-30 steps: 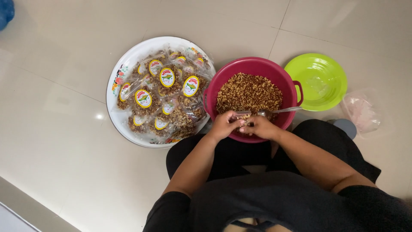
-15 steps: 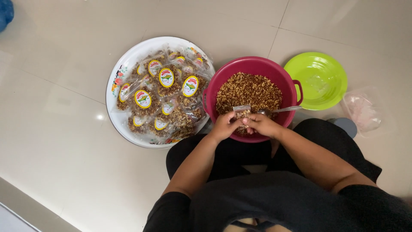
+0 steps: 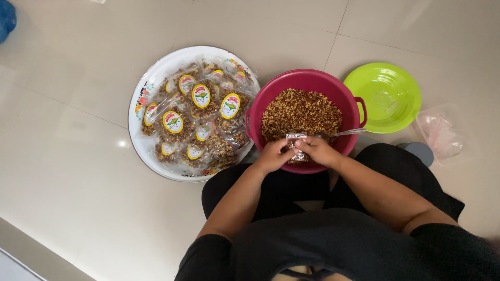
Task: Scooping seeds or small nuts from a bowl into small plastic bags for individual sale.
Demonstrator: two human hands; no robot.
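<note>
- A pale tiled floor (image 3: pixel 78 171) is seen carrying everything; the person is seated on it.
- A round white tray (image 3: pixel 151 83) with a floral rim is laid left of the basin, heaped with clear filled packets (image 3: pixel 200 122) bearing yellow oval labels.
- A magenta basin (image 3: pixel 307 80) of brown crumbly snack (image 3: pixel 302 112) is set just before the knees, touching the tray's edge.
- A lime-green bowl (image 3: pixel 383 99) is placed right of the basin, with a crumpled clear bag (image 3: pixel 440 135) beyond it.
- A spoon (image 3: pixel 338 133) is rested in the snack, handle pointing right.
- A small clear packet (image 3: pixel 297 145) is held over the basin's near rim, pinched between the left hand (image 3: pixel 273 155) and right hand (image 3: pixel 320 151), fingers closed on it.
</note>
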